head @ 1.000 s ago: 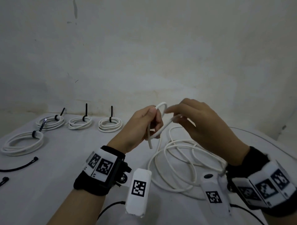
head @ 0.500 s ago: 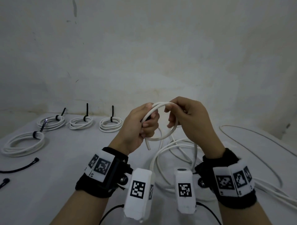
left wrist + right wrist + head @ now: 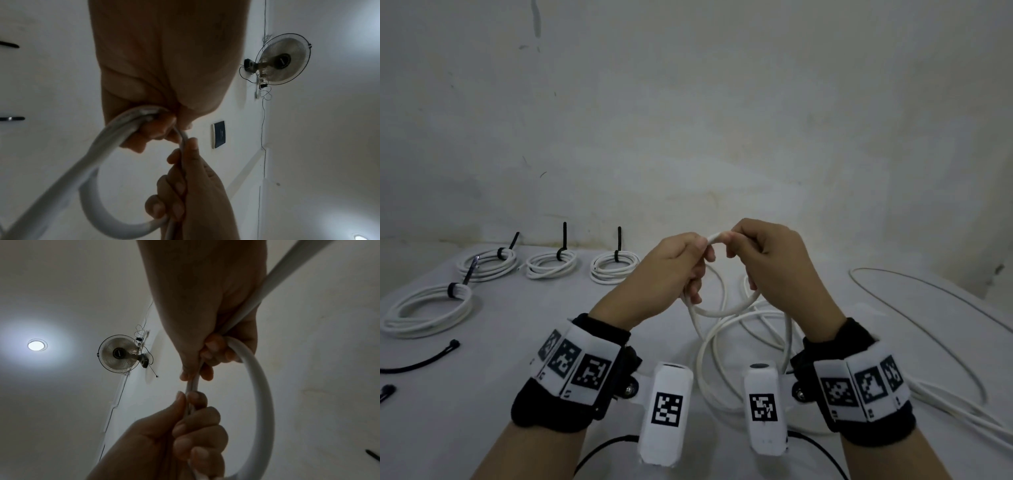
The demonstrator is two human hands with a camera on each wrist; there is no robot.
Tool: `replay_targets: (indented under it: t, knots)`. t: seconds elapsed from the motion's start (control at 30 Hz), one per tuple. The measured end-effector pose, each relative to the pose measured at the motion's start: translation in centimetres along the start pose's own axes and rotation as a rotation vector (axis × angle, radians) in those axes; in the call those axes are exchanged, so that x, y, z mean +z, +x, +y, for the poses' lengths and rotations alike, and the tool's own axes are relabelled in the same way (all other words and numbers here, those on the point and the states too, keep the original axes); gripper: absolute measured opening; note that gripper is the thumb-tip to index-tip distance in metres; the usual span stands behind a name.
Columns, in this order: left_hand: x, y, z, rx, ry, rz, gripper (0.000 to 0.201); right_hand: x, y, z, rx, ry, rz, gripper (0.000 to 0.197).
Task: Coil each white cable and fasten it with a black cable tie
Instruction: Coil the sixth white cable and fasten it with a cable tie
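Cable-coiling bench, mid-job: you hold the white cable up above the table w/ both hands, first small loop just formed and hanging below your knuckles. Your left hand has fingers curled round the loop's top, thumb and forefinger pinching the strand; your right hand pinches the same strand right beside it, fingertips nearly touching at 12 o'clock of the loop, other fingers curled round the slack. Key relation, as judged: the loop hangs roughly upright, facing you, between the two hands, while the uncoiled rest trails down from the right hand and sprawls on the table toward 3–5 o'clock. So the right hand is nearer the feed and likely draws the next turn; the left looks set to act as anchor. Four finished coils, each w/ a black tie, sit at 9–11 o'clock, well apart from your hands. A loose black cable tie lies at approx. 8 o'clock, nearer the left hand, untouched.
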State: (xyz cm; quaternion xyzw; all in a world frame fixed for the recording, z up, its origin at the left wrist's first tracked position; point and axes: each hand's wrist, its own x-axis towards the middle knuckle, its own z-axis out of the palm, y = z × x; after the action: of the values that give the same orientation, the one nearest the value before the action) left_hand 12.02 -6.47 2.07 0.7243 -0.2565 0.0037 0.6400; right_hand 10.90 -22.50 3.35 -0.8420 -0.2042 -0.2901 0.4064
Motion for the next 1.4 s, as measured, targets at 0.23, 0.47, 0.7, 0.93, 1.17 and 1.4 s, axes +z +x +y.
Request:
replay_targets:
  t: [0.23,0.47,0.7,0.93,1.17,1.4]
  knots:
    - [-0.2,0.1,0.1,-0.2,-0.608,-0.236,0.029,0.0,0.1,-0.8,0.009,0.036,0.045,0.036]
    - [0.0,0.5,0.0,-0.124,-0.725,-0.085,0.025,0.0,0.1,-0.4,0.095,0.312,0.034,0.025]
    - [-2.0,0.9,-0.2,-0.023,-0.98,0.108,0.023,0.1,-0.1,0.7,0.196,0.476,-0.062,0.019]
    - [-5.2,0.7,-0.4,0.102,-1.164,0.239,0.028,-1.1,0.1,1.8,0.223,0.757,-0.022,0.013]
    - [-6.9,0.2,0.0,0.197,-1.211,0.29,0.029,-1.0,-0.5,2.0,0.145,0.439,-0.244,0.034]
    - [-7.3,0.2,-0.1,0.249,-1.251,0.377,0.05,-0.4,-0.8,1.8,0.186,0.323,-0.457,0.05]
